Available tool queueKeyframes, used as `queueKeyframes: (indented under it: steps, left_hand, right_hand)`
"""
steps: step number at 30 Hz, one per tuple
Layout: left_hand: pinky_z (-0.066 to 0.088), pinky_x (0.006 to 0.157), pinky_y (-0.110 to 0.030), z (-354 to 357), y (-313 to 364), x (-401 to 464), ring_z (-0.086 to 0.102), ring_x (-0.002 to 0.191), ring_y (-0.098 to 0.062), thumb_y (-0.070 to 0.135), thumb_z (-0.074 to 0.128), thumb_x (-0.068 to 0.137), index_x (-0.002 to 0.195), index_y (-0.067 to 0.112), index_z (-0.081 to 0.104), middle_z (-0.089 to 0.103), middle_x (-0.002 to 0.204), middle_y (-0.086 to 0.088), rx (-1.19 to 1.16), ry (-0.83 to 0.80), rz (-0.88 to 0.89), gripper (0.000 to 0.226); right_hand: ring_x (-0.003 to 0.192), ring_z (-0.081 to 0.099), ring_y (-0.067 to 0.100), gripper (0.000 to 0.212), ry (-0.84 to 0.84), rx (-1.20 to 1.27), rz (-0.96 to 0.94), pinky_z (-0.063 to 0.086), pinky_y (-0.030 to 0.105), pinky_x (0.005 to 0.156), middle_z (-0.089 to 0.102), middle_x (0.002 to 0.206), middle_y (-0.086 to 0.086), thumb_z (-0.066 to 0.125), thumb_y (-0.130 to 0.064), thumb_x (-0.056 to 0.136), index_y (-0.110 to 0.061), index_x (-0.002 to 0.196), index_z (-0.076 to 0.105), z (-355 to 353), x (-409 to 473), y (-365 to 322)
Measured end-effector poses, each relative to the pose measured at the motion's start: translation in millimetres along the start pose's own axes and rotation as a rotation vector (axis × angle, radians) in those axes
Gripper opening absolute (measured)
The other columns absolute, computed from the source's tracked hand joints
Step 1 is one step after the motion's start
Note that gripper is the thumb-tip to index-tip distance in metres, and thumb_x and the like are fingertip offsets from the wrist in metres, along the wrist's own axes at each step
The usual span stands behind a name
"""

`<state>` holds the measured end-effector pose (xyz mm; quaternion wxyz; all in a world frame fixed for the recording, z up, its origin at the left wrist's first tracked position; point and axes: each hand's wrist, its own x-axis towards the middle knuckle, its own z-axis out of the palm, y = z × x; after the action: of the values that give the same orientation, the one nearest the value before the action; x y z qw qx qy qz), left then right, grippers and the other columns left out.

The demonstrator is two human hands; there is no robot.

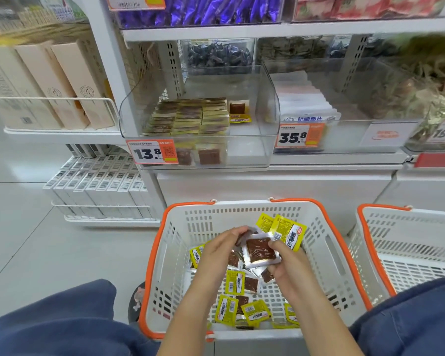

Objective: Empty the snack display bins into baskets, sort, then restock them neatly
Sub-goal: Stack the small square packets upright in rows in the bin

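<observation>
Both hands over the white basket [326, 255] with the orange rim, close together. Left hand [222, 249] curled, fingertips on the far edge of a small stack of snack packets [260, 250]; right hand [284, 263] gripped the same stack from the near right side, thumb on top. Top packet of the stack — clear, with a dark brown square inside — faced up, slightly tilted. More packets behind the stack in the grip, yellow printed sides [288, 231] showing above the right thumb.

Loose packets [235, 296] lay scattered on the basket floor, some yellow side up, some brown side up. Second white basket [401, 242] stood just beside, to the right, only partly in view.

Above, on the shelf, a clear display bin [263, 129] with the price tag [152, 151] marked 13.8 — already partly filled: neat rows of the same packets [190, 116] standing on edge at the left side, one single packet [239, 111] beside them to the right. Right part of the bin bare.
</observation>
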<state>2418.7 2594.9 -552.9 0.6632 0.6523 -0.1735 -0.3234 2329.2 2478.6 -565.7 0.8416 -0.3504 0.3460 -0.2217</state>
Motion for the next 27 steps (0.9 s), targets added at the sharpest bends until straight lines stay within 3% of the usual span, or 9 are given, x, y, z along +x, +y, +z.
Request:
queueKeyframes:
  steps: [2,4,7,10,14,17,19,22,27]
  left_hand:
    - [0.051,0.085,-0.017,-2,-3,0,0.063,0.107,-0.012,0.009,0.062,0.091,0.111,0.025,0.07,0.07,0.114,0.004,0.02,0.02,-0.006,0.027]
    - [0.049,0.071,-0.011,-7,-6,2,0.063,0.104,-0.011,0.0,0.07,0.083,0.12,0.029,0.06,0.063,0.118,0.004,0.018,0.063,-0.074,0.049]
    - [0.054,0.076,-0.025,-10,-8,4,0.068,0.095,-0.026,-0.005,0.075,0.074,0.118,0.019,0.06,0.067,0.11,-0.005,0.001,0.026,-0.152,0.053]
    - [0.056,0.072,-0.032,-7,-7,3,0.067,0.082,-0.024,-0.004,0.074,0.07,0.117,0.016,0.063,0.067,0.108,-0.02,-0.056,-0.022,-0.187,0.053]
    - [0.058,0.079,-0.035,5,-10,-1,0.068,0.095,-0.02,-0.007,0.053,0.091,0.132,0.028,0.054,0.061,0.124,-0.009,-0.19,-0.067,-0.296,0.055]
    - [0.058,0.082,-0.04,7,-17,0,0.068,0.101,-0.023,-0.009,0.061,0.087,0.139,0.033,0.035,0.064,0.122,-0.008,-0.194,-0.071,-0.334,0.072]
    - [0.058,0.08,-0.041,6,-20,1,0.069,0.099,-0.027,-0.009,0.065,0.083,0.14,0.016,0.039,0.068,0.116,-0.015,-0.253,-0.015,-0.366,0.067]
    - [0.058,0.069,-0.032,7,-20,1,0.07,0.095,-0.031,-0.008,0.062,0.086,0.118,-0.001,0.059,0.071,0.106,-0.02,-0.359,0.006,-0.391,0.033]
    - [0.054,0.09,-0.039,7,-27,5,0.068,0.103,-0.028,-0.002,0.07,0.08,0.131,0.016,0.053,0.069,0.113,-0.015,-0.25,0.07,-0.325,0.057]
  right_hand:
    - [0.072,0.07,0.023,0.032,0.002,-0.016,-0.017,0.057,0.033,0.057,0.07,0.088,0.016,0.05,0.009,0.09,0.008,0.122,0.052,1,-3,1]
    - [0.074,0.07,0.023,0.033,0.025,-0.024,-0.038,0.057,0.032,0.058,0.07,0.092,0.016,0.05,0.01,0.091,0.005,0.123,0.052,1,-4,4]
    - [0.075,0.071,0.024,0.033,0.033,-0.013,-0.055,0.058,0.031,0.057,0.068,0.101,0.017,0.051,0.008,0.092,-0.001,0.124,0.051,1,-5,7]
    - [0.082,0.069,0.029,0.031,-0.018,-0.034,-0.072,0.056,0.031,0.057,0.068,0.107,0.018,0.052,0.004,0.092,-0.006,0.122,0.055,5,-8,9]
    - [0.095,0.07,0.033,0.043,-0.041,-0.003,-0.112,0.058,0.042,0.075,0.071,0.108,0.014,0.052,0.006,0.091,-0.012,0.13,0.053,7,-10,14]
    - [0.097,0.068,0.036,0.048,-0.012,0.051,-0.074,0.057,0.043,0.072,0.069,0.112,0.017,0.055,0.0,0.091,-0.014,0.136,0.048,7,-8,18]
    - [0.104,0.065,0.039,0.049,0.012,0.082,-0.061,0.054,0.045,0.077,0.066,0.118,0.018,0.057,-0.004,0.091,-0.016,0.137,0.047,7,-6,19]
    - [0.105,0.063,0.04,0.041,-0.003,0.085,-0.124,0.052,0.044,0.079,0.064,0.119,0.021,0.057,-0.001,0.089,-0.014,0.128,0.054,8,-6,17]
    - [0.1,0.068,0.026,0.075,0.066,0.091,-0.028,0.056,0.043,0.08,0.064,0.123,0.012,0.072,-0.02,0.077,-0.006,0.143,0.039,4,-4,19]
